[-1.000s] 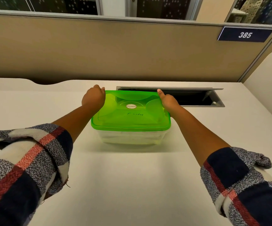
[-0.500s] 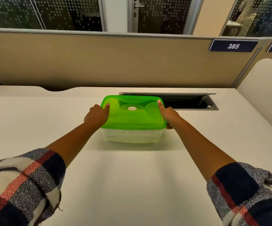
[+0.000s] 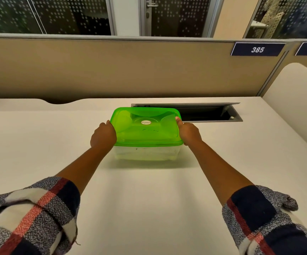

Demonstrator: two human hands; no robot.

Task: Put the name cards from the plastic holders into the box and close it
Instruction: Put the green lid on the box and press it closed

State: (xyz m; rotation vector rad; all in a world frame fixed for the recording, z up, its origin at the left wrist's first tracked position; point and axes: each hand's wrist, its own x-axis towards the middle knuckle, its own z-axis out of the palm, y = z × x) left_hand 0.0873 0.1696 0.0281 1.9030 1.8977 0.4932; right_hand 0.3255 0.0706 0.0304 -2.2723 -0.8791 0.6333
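A clear plastic box [image 3: 145, 153] stands on the white desk with its green lid [image 3: 146, 129] lying flat on top. My left hand [image 3: 103, 135] grips the lid's left edge, thumb on top. On the lid's right edge sits my right hand [image 3: 188, 133], thumb pressed onto the rim. Pale contents show dimly through the box wall; I cannot make out the name cards. No plastic holders are in view.
An open cable tray slot [image 3: 209, 114] lies in the desk just behind and right of the box. A beige partition [image 3: 130, 70] bearing a plate "385" [image 3: 257, 49] closes the far edge. The white desk [image 3: 149, 199] stretches toward me between my arms.
Both hands have slid from the lid's far corners back along its sides to the middle of the left and right edges. My head has pulled back and tilted up.
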